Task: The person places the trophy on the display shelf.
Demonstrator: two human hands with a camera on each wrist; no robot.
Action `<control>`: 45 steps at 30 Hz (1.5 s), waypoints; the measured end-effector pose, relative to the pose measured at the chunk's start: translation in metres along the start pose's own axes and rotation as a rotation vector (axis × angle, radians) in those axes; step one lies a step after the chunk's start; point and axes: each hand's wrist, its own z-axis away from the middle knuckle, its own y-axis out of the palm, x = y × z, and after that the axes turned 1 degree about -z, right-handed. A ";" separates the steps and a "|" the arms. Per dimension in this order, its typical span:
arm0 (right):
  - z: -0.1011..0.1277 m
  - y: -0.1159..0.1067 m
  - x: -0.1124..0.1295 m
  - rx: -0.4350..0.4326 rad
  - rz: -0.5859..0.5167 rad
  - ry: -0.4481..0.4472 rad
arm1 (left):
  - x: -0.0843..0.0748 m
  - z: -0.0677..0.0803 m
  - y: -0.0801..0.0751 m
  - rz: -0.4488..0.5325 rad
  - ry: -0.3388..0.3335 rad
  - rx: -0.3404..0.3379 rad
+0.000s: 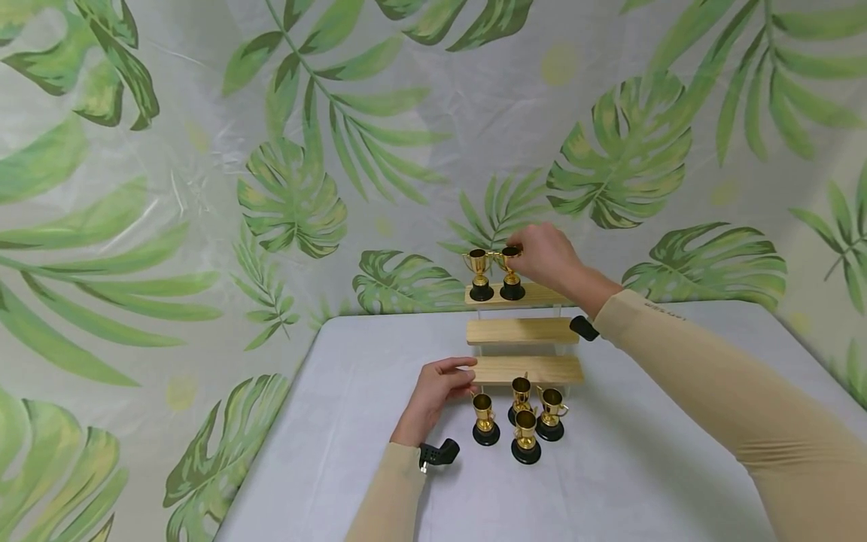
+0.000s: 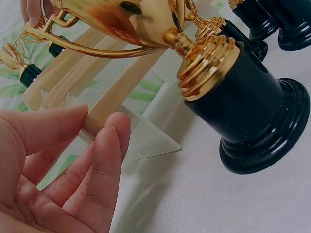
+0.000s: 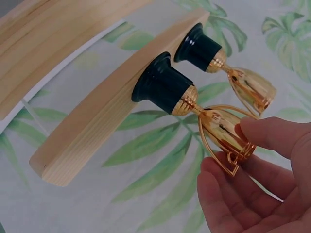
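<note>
A three-step wooden stand sits on the bench. The right hand pinches a gold, black-based trophy on the top step; the left hand, fingers relaxed, touches the bottom step.

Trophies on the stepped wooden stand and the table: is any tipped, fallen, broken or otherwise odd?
Nothing stands out. Two trophies stand upright on the top step, the right hand pinching one. Four trophies stand upright on the table. The left hand touches the lowest step.
</note>
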 end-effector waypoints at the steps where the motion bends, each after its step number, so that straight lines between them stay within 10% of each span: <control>1: 0.000 0.000 0.000 0.000 0.000 0.002 | 0.000 0.000 0.000 0.000 0.000 -0.001; 45: 0.038 -0.033 -0.005 -0.015 0.093 0.045 | 0.001 0.001 0.001 -0.002 -0.004 -0.002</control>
